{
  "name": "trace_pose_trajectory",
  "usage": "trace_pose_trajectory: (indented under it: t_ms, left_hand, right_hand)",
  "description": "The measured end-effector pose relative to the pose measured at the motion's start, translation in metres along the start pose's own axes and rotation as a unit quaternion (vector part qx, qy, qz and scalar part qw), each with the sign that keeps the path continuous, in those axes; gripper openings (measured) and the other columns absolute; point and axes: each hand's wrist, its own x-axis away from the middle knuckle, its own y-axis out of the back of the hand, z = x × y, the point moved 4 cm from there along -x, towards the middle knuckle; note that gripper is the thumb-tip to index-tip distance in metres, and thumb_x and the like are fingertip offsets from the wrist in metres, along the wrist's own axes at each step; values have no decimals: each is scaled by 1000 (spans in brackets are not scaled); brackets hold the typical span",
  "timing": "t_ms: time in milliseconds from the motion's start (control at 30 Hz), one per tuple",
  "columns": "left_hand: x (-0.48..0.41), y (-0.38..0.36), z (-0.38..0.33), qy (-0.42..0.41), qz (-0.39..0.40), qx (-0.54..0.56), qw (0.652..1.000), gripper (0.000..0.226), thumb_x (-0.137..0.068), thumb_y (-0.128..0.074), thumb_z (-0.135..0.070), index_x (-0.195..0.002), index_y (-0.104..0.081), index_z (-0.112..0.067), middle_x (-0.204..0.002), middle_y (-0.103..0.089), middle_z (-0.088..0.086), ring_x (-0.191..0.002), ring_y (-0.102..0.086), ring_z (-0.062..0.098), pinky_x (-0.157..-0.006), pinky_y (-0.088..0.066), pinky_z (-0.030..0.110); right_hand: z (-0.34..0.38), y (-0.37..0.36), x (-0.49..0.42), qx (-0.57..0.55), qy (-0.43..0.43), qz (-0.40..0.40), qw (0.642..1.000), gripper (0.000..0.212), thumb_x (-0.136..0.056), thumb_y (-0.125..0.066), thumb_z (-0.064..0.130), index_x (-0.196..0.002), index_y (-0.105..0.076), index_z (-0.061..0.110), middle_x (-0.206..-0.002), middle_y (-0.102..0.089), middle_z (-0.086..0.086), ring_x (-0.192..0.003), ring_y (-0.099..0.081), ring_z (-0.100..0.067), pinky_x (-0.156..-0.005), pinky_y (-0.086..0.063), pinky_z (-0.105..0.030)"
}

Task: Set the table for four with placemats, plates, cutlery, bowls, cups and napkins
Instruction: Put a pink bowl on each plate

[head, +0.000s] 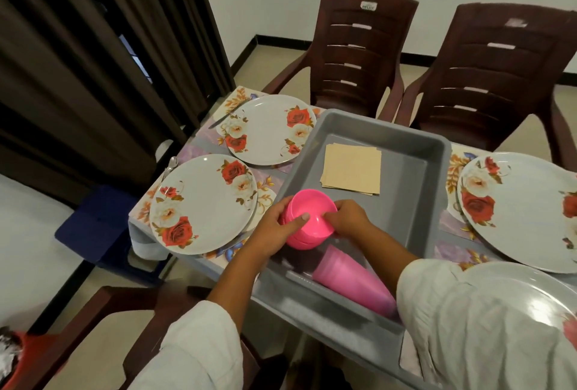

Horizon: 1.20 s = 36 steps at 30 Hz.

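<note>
Both hands hold a stack of pink bowls [309, 218] over the left edge of a grey tub [406, 202]. My left hand [278, 230] grips the stack's left side with the thumb on the top bowl's rim. My right hand [346, 218] pinches the top bowl's right rim. Pink cups [352, 283], nested and lying on their side, rest in the tub's near end. Tan napkins [351, 168] lie flat in its far end. Rose-patterned plates sit on floral placemats: near left plate [203, 202], far left plate [268, 127], right plate [524, 211], near right plate [530, 293].
A spoon [168, 168] lies left of the near left plate and a knife [224, 116] left of the far one. Two brown plastic chairs [359, 52] [490, 77] stand beyond the table. Dark curtains [78, 61] hang at left. Another chair [93, 327] stands at bottom left.
</note>
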Motion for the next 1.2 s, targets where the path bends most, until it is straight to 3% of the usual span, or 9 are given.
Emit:
trace_pose_trajectory:
  t_ms: [67, 133, 233, 367, 500, 600, 767, 967, 1200]
  left_hand:
    - [-3, -1, 3, -19, 35, -28, 999, 90, -72, -90, -36, -147, -40, -39, -136, -49, -12, -120, -52, 10, -89, -54, 27]
    - [-6, -3, 4, -33, 50, -71, 996, 111, -59, -97, -39, -150, -33, -41, -142, -42, -10, -127, -48, 14, -97, -55, 35]
    - [-9, -11, 0, -62, 24, -140, 988, 126, -49, -98, -46, -152, -26, -42, -147, -32, -8, -134, -40, 19, -105, -50, 47]
    - [-7, -23, -7, -107, -28, -162, 981, 120, -53, -100, -36, -148, -28, -39, -142, -28, -12, -134, -38, 19, -103, -48, 39]
    - [-4, -30, -21, -131, -36, -141, 981, 112, -57, -99, -29, -145, -30, -38, -138, -31, -14, -131, -40, 14, -96, -49, 29]
    - [-7, -29, -32, -146, -31, -125, 981, 115, -55, -98, -34, -148, -31, -39, -144, -35, -11, -133, -42, 16, -99, -54, 38]
    - [-14, -17, -50, -142, -7, -93, 985, 118, -55, -97, -43, -150, -27, -42, -144, -39, -12, -127, -47, 13, -87, -54, 21]
    - [-20, 8, -66, -106, 32, 90, 990, 105, -56, -93, -57, -146, -42, -38, -136, -58, -5, -126, -57, 24, -96, -57, 40]
    - [-53, 77, -62, -65, 106, 245, 962, 77, -76, -82, -30, -141, -45, -44, -143, -50, 7, -131, -52, 34, -89, -57, 56]
  right_hand:
    - [0, 7, 1, -13, -2, -3, 1000, 29, -90, -65, 18, -116, -72, 9, -98, -74, -17, -85, -73, -35, -79, -62, -51]
    - [-1, 15, 2, -26, -3, 0, 1000, 28, -91, -65, 15, -117, -71, 6, -98, -73, -18, -86, -73, -35, -79, -62, -51]
    - [1, 24, 6, -41, -6, 8, 999, 30, -95, -64, 13, -123, -68, 5, -102, -72, -19, -89, -73, -35, -80, -62, -50]
    - [2, 34, 10, -59, 3, 14, 998, 37, -97, -63, 12, -133, -63, 7, -109, -70, -19, -93, -71, -35, -80, -63, -49]
    - [3, 47, 12, -94, 4, 6, 996, 34, -97, -63, 10, -130, -63, 3, -111, -68, -19, -95, -70, -35, -80, -63, -47]
    - [8, 53, 13, -120, 8, 2, 993, 33, -98, -63, 10, -130, -62, 2, -112, -67, -19, -97, -70, -34, -83, -63, -45]
    - [22, 62, 15, -160, 27, -31, 986, 32, -98, -63, 10, -130, -63, 6, -112, -67, -16, -97, -69, -33, -82, -63, -46]
    - [56, 64, 14, -179, 74, -72, 978, 27, -97, -65, 14, -124, -67, 11, -109, -68, -9, -96, -67, -29, -79, -63, -42]
    - [117, 21, -9, -194, 80, -100, 972, 25, -95, -68, 14, -119, -68, 13, -107, -69, -8, -92, -68, -26, -74, -64, -41]
